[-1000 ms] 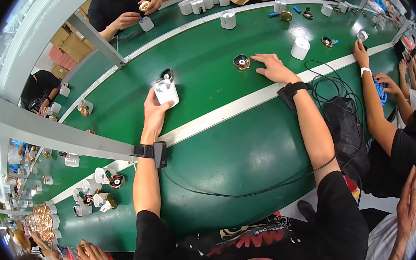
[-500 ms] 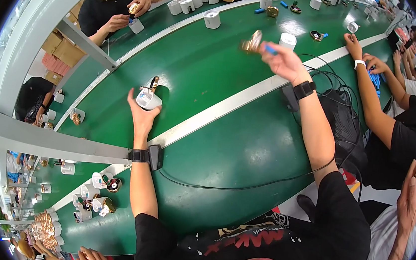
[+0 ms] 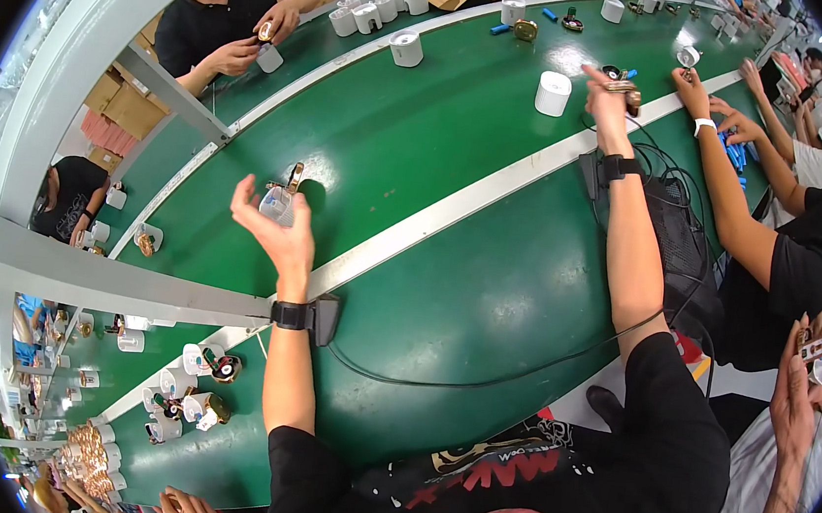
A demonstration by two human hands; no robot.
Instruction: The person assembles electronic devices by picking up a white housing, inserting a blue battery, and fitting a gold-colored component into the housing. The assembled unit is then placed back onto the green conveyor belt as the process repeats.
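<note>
My left hand (image 3: 276,236) has its thumb and fingers spread apart around the near side of a white cup-shaped housing (image 3: 276,207). A gold-coloured part (image 3: 295,177) stands up at that housing's far rim. Farther right, my right hand (image 3: 607,109) is at a gold-coloured round part (image 3: 632,98) and seems to grip it, with one finger stretched out; the hand hides some of the grip. Just beyond it lies a dark round part with a blue cylinder (image 3: 628,75). Another white housing (image 3: 552,94) stands upright to the left of my right hand.
A white rail (image 3: 435,214) crosses the green table. Black cables (image 3: 438,383) run from the wrist straps to a black mesh bag (image 3: 676,228). A grey post (image 3: 111,289) stands left. Co-workers sit across and at right, one holding a gold part (image 3: 266,33). White housings (image 3: 406,48) stand farther off.
My right hand has moved right, past the white housing, to the dark part with the blue cylinder. My left hand has shifted slightly, its fingers still spread by the near housing.
</note>
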